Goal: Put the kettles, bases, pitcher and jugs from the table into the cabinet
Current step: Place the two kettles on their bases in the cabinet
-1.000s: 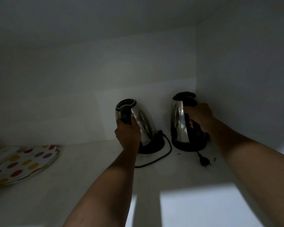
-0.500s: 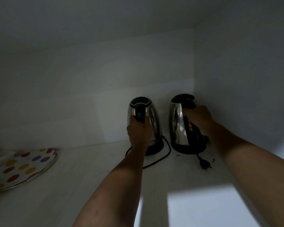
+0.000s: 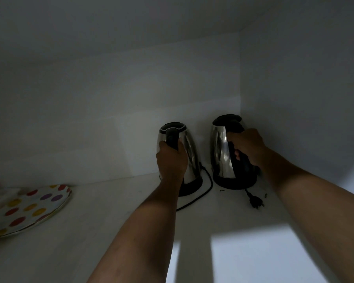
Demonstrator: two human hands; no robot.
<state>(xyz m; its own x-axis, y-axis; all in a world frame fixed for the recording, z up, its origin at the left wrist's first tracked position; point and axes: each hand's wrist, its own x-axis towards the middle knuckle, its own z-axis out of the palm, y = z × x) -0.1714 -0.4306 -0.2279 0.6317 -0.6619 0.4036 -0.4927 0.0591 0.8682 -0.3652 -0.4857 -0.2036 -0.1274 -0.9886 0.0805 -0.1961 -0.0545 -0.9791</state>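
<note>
Clasping left kettle by its handle in left grip, right kettle likewise in right grip; both upright on bases in the cabinet shelf back right corner. Could snag the loose cord when pulling back, toppling a kettle.

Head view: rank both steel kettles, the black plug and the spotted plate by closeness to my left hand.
1. Left steel kettle, in left hand.
2. Right steel kettle, corner.
3. Black plug, front right.
4. Spotted plate, far left.

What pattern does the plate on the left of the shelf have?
Plate: white with red, yellow, purple dots; head view.
</note>
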